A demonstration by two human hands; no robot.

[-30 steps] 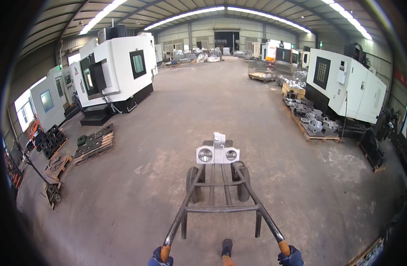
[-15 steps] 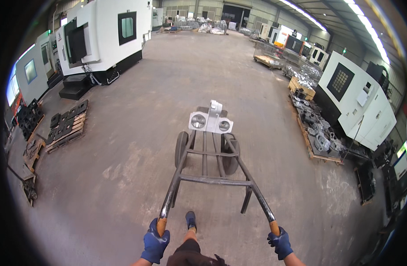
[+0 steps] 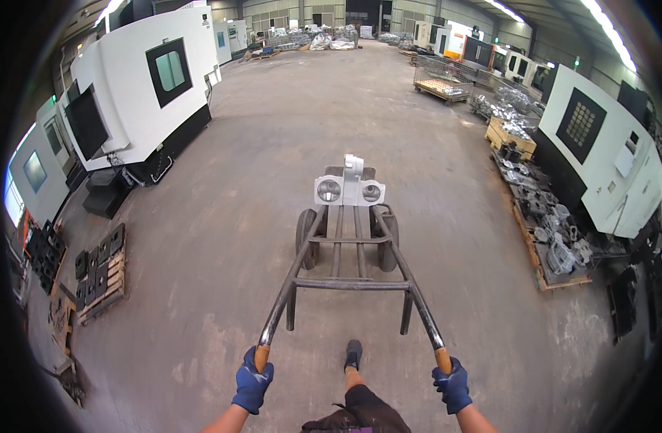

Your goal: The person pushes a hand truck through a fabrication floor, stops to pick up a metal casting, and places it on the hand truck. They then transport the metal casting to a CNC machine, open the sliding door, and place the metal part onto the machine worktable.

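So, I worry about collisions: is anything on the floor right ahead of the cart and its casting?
Nothing visible. The floor ahead of the cart and casting is bare down the aisle; the machines and pallets stand off to both sides. Both hands grip the handles.

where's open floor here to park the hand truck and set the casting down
Bare concrete floor runs ahead of the hand truck, between the left machine and the right-hand pallets. Crowded along both edges: parts pallet at left.
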